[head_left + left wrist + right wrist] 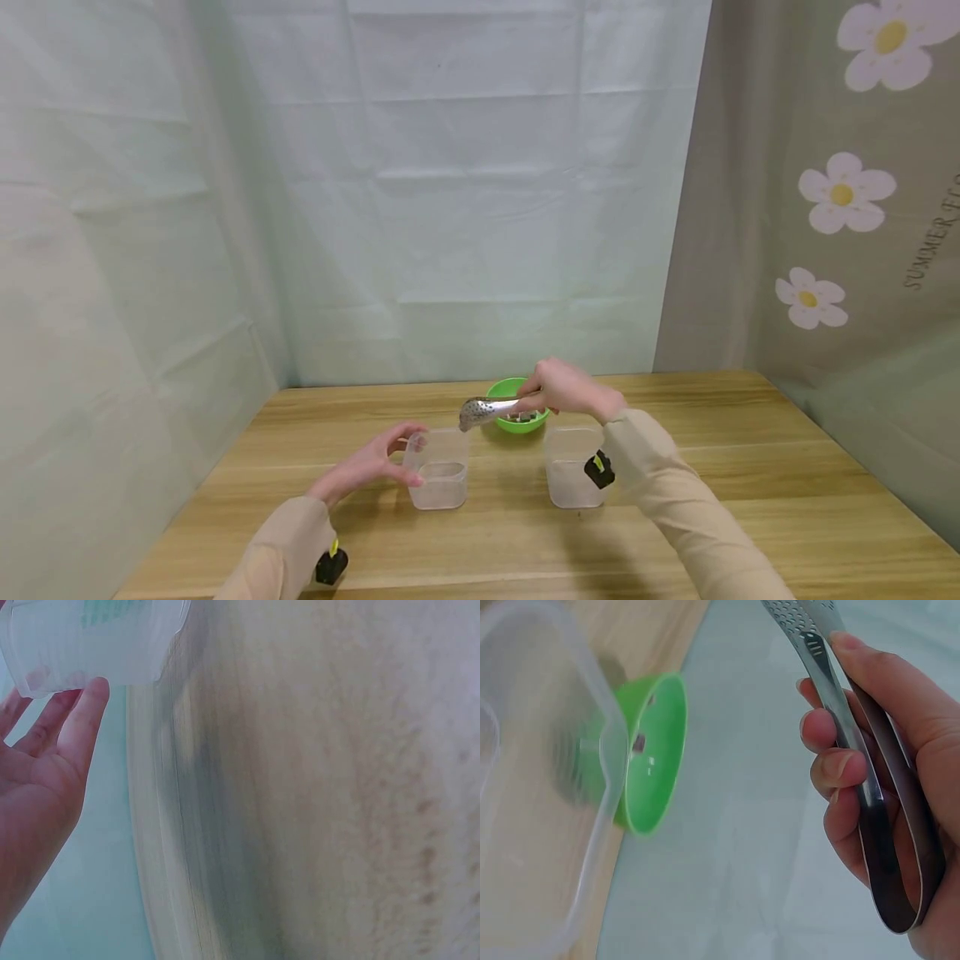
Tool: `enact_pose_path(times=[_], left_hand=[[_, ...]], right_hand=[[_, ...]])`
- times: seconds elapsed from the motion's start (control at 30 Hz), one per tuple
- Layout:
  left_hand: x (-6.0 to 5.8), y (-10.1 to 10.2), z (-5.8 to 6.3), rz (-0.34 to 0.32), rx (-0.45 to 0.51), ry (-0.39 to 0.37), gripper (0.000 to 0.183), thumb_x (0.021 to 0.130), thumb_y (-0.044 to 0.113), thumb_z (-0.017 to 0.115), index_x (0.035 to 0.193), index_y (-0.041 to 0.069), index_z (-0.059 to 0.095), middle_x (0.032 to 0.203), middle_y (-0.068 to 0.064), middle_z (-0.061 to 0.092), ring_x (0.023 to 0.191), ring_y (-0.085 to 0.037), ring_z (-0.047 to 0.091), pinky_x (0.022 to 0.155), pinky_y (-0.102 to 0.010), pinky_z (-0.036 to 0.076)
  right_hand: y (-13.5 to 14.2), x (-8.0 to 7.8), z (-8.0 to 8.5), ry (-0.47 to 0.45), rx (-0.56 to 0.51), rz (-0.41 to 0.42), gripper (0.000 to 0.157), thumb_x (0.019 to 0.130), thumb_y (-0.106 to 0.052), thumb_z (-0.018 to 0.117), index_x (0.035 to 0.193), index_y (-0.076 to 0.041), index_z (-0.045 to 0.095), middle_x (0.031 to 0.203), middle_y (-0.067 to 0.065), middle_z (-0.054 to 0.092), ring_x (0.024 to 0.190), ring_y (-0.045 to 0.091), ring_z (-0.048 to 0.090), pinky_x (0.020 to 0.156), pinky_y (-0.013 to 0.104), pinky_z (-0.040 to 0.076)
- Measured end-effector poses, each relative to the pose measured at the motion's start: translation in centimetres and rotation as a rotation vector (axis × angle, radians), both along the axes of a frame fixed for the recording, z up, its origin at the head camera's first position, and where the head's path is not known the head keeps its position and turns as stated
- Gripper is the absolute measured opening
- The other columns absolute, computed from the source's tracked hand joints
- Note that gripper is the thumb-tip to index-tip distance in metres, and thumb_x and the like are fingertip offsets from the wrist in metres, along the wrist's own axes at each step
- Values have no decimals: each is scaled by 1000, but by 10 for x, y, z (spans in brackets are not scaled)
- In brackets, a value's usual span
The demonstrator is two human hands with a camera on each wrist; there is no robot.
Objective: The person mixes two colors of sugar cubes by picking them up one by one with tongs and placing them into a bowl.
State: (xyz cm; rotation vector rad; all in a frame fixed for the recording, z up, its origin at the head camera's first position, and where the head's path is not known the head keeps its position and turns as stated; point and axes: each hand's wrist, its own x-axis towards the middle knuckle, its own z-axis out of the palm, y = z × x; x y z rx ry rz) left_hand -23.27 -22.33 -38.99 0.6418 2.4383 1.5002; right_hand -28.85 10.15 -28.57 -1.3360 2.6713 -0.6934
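My left hand [372, 461] holds a clear plastic container [439, 497] by its left side, thumb at the front and fingers toward the back. In the left wrist view the fingertips touch the wall of this container [97, 652]. My right hand [568, 388] grips metal food tongs [497, 407] with perforated ends. The tongs' ends point left, above the back rim of the left container. In the right wrist view the arms of the tongs [870, 787] lie close together between thumb and fingers. Whether a piece sits between the tips, I cannot tell.
Behind the tongs stands a green bowl [517, 427] with several small dark and whitish pieces [528, 416] inside. A second clear container [573, 493] stands on the right, below my right forearm. The wooden table [465, 554] ends at a hanging pale curtain [465, 250].
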Motion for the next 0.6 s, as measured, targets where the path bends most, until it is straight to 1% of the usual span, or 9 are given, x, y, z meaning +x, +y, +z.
enact_pose_path(times=[0.2, 0.3, 0.4, 0.5, 0.6], left_hand=[[-1, 0, -1, 6, -9, -11, 76, 71, 17, 76, 133, 1, 35, 126, -17, 42, 114, -34, 37, 88, -48, 34], [-1, 0, 0, 3, -5, -9, 76, 71, 17, 76, 134, 2, 34, 126, -17, 41, 114, -34, 37, 88, -47, 35], [0, 0, 1, -2, -2, -6, 77, 71, 17, 76, 134, 2, 34, 126, -17, 42, 114, -34, 37, 87, -47, 35], [0, 0, 1, -4, -9, -2, 77, 71, 17, 76, 134, 1, 34, 126, -17, 42, 114, -35, 37, 87, -47, 36], [0, 0, 1, -1, -16, -6, 78, 72, 18, 76, 134, 1, 33, 126, -17, 41, 114, -35, 37, 87, -48, 35]], right_hand=[[22, -8, 2, 27, -1, -37, 12, 85, -26, 64, 80, -19, 72, 53, -11, 54, 41, 8, 44, 41, 23, 38], [32, -11, 3, 45, 18, -76, 12, 85, -27, 64, 79, -20, 72, 52, -10, 53, 41, 8, 44, 41, 24, 38], [39, -12, 4, 66, 43, -122, 15, 85, -28, 64, 73, -22, 70, 50, -9, 51, 41, 9, 43, 41, 25, 38], [44, -14, 2, 105, 72, -150, 24, 85, -28, 64, 61, -22, 64, 47, -9, 48, 40, 8, 42, 41, 25, 36], [46, -16, 0, 138, 104, -169, 31, 85, -29, 64, 55, -22, 59, 44, -11, 45, 39, 7, 41, 41, 25, 34]])
